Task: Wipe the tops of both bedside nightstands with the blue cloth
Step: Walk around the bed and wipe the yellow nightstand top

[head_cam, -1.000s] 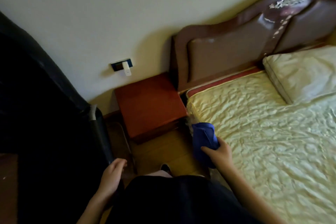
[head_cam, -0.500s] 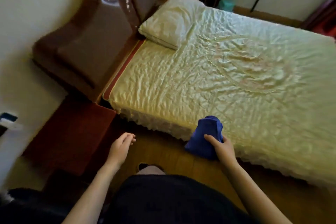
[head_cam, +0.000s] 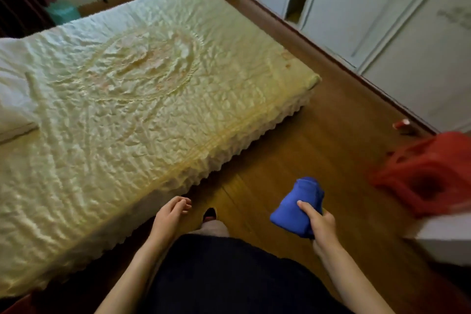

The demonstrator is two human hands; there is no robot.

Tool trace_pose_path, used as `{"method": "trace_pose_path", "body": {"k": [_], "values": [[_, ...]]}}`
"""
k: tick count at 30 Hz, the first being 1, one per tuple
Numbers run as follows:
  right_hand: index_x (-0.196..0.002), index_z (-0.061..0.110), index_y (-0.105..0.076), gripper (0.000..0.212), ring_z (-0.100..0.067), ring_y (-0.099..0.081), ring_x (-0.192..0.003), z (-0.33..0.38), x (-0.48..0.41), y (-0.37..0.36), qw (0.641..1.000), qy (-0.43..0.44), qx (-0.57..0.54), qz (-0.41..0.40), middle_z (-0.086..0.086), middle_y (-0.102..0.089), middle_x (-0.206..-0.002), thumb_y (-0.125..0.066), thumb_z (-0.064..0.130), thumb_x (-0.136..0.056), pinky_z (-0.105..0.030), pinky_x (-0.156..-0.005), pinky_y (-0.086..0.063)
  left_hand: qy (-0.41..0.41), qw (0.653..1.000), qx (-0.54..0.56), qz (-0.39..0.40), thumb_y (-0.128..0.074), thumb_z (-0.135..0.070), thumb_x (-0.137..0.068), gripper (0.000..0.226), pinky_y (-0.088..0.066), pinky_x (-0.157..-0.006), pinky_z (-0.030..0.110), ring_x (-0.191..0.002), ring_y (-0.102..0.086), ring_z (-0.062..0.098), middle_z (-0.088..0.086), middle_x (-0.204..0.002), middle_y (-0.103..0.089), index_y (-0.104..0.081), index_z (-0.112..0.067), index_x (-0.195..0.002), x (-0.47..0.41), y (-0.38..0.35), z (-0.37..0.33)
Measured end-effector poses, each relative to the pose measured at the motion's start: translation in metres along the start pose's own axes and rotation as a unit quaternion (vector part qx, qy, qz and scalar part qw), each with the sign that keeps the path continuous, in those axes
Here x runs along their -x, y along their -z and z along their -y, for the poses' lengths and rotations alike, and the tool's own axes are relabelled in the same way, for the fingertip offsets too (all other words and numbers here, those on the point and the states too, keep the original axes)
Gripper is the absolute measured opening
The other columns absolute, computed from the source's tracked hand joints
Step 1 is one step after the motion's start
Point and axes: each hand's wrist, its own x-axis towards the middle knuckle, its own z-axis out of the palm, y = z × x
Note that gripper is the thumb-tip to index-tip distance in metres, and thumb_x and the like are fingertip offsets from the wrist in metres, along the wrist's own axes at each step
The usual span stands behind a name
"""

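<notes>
The blue cloth [head_cam: 297, 206], bunched up, hangs over the wooden floor with my right hand [head_cam: 319, 224] closed around its lower right part. My left hand [head_cam: 169, 216] is empty, its fingers loosely curled and slightly apart, beside the frilled edge of the bed. No nightstand shows in the head view now. A dark reddish patch sits at the bottom left corner, but I cannot tell what it is.
The bed [head_cam: 122, 109] with its pale quilted cover fills the left. Wooden floor [head_cam: 293, 148] runs between the bed and white wardrobe doors [head_cam: 382, 20]. A red plastic stool [head_cam: 428, 181] and a white surface [head_cam: 443, 234] stand at the right. My foot [head_cam: 210, 213] points forward.
My view has swung right, from the red-brown nightstand and headboard to the foot of the bed and the wardrobe. The cloth stays in my right hand; the left hand stays empty.
</notes>
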Motion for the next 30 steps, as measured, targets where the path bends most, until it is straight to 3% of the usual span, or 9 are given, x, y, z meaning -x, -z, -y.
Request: {"method": "trace_pose_path", "body": {"k": [4, 9, 13, 19, 22, 26, 30], "values": [[-0.134, 0.001, -0.05, 0.06, -0.035, -0.063, -0.105, -0.004, -0.008, 0.041, 0.992, -0.031, -0.088, -0.08, -0.019, -0.062, -0.125, -0.076, 0.015, -0.081, -0.045, -0.084, -0.053, -0.01, 0.996, -0.043, 0.08, -0.046, -0.02, -0.099, 0.023, -0.051, -0.084, 0.037, -0.093, -0.066, 0.024, 0.01, -0.096, -0.07, -0.069, -0.018, -0.095, -0.03, -0.042, -0.035], [-0.133, 0.003, -0.052, 0.057, -0.034, -0.063, -0.105, 0.015, -0.043, 0.047, 0.975, -0.054, -0.164, -0.138, -0.017, -0.062, -0.125, -0.075, 0.013, -0.082, -0.049, -0.088, -0.053, -0.023, 0.983, -0.102, 0.148, -0.049, -0.022, -0.098, 0.023, -0.051, -0.083, 0.036, -0.092, -0.067, 0.02, 0.003, -0.096, -0.072, -0.071, -0.026, -0.094, -0.096, -0.076, -0.072], [-0.128, 0.003, -0.056, 0.05, -0.034, -0.064, -0.104, 0.061, -0.102, 0.033, 0.97, -0.057, -0.186, -0.147, -0.017, -0.065, -0.121, -0.074, 0.011, -0.082, -0.046, -0.085, -0.053, -0.015, 0.98, -0.117, 0.16, -0.051, -0.029, -0.094, 0.02, -0.052, -0.086, 0.046, -0.091, -0.068, 0.026, 0.005, -0.093, -0.073, -0.071, -0.026, -0.091, -0.175, -0.099, -0.116], [-0.116, 0.008, -0.061, 0.036, -0.03, -0.067, -0.095, 0.139, -0.166, 0.044, 0.958, -0.029, -0.218, -0.183, -0.012, -0.068, -0.108, -0.073, 0.009, -0.082, -0.041, -0.075, -0.054, -0.047, 0.958, -0.18, 0.218, -0.049, -0.033, -0.093, 0.024, -0.052, -0.074, 0.038, -0.081, -0.067, 0.022, 0.002, -0.087, -0.074, -0.071, -0.032, -0.085, -0.262, -0.156, -0.207], [-0.111, 0.011, -0.062, 0.032, -0.027, -0.067, -0.09, 0.171, -0.187, 0.067, 0.941, -0.015, -0.242, -0.234, -0.012, -0.068, -0.106, -0.073, 0.007, -0.081, -0.039, -0.072, -0.053, -0.077, 0.941, -0.208, 0.256, -0.048, -0.033, -0.096, 0.023, -0.054, -0.082, 0.04, -0.086, -0.067, 0.016, -0.003, -0.091, -0.073, -0.07, -0.03, -0.093, -0.298, -0.204, -0.268], [-0.12, 0.01, -0.061, 0.041, -0.024, -0.066, -0.086, 0.194, -0.218, 0.119, 0.91, -0.024, -0.282, -0.304, -0.009, -0.068, -0.104, -0.073, 0.008, -0.081, -0.037, -0.067, -0.052, -0.11, 0.914, -0.233, 0.314, -0.047, -0.036, -0.096, 0.023, -0.052, -0.085, 0.037, -0.09, -0.066, 0.013, -0.004, -0.096, -0.073, -0.07, -0.034, -0.097, -0.338, -0.282, -0.337], [-0.133, 0.008, -0.055, 0.056, -0.031, -0.064, -0.099, 0.217, -0.278, 0.18, 0.885, -0.056, -0.307, -0.346, -0.013, -0.063, -0.125, -0.074, 0.009, -0.081, -0.041, -0.075, -0.053, -0.129, 0.895, -0.253, 0.344, -0.046, -0.042, -0.093, 0.023, -0.049, -0.088, 0.033, -0.095, -0.065, 0.009, -0.009, -0.099, -0.072, -0.069, -0.04, -0.096, -0.378, -0.366, -0.384]]}}
